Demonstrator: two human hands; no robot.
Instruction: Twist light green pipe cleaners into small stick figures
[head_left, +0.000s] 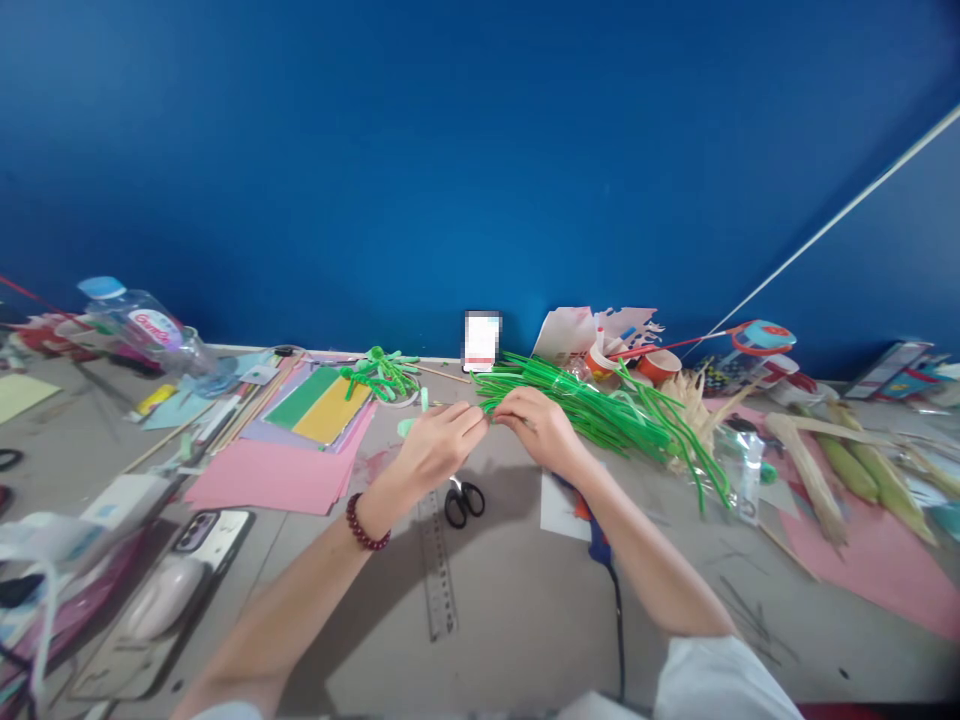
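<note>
My left hand (444, 442), with a dark red bead bracelet (367, 524) at its wrist, and my right hand (541, 428) are held close together above the table. Between their pinched fingertips shows a bit of green pipe cleaner (489, 407); most of it is hidden by the fingers. Just behind the right hand lies a loose bundle of green pipe cleaners (615, 415). Black-handled scissors (463, 503) rest below the hands beside a clear ruler (438, 575). A blue tool with a cord (599, 543), partly under my right forearm, lies near a white paper (559, 505).
Pink paper sheets (274, 478), green and yellow sheets (319, 403) and a shaped green pipe-cleaner piece (381, 375) lie left. Farther left are a phone (161, 610) and a plastic bottle (146, 320). Corn husks (847, 460) lie right. An upright phone (481, 342) stands against the blue wall (480, 150).
</note>
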